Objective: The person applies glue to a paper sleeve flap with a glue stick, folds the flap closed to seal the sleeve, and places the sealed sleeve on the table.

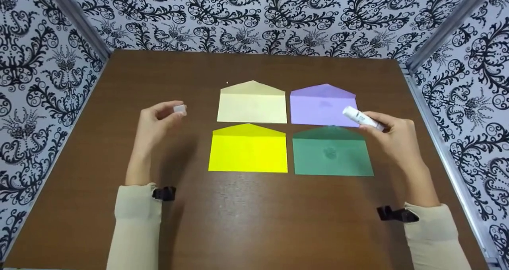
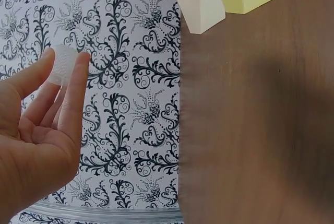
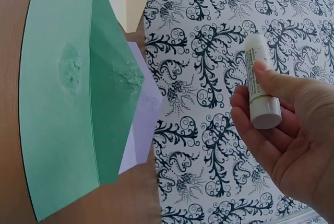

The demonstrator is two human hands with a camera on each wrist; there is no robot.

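My left hand pinches a small whitish cap between thumb and fingertips, above the table left of the envelopes. In the left wrist view the cap looks ribbed. A white glue stick is gripped by my right hand, over the right edge of the purple envelope. Below it lies a green envelope, flap up; the right wrist view shows glue smears on its body and flap. A cream envelope and a yellow envelope lie to the left, flaps open.
The brown table carries the envelopes in two rows at its middle. Patterned panels with metal frame edges stand behind it and at both sides. A tiny white speck lies near the cream envelope.
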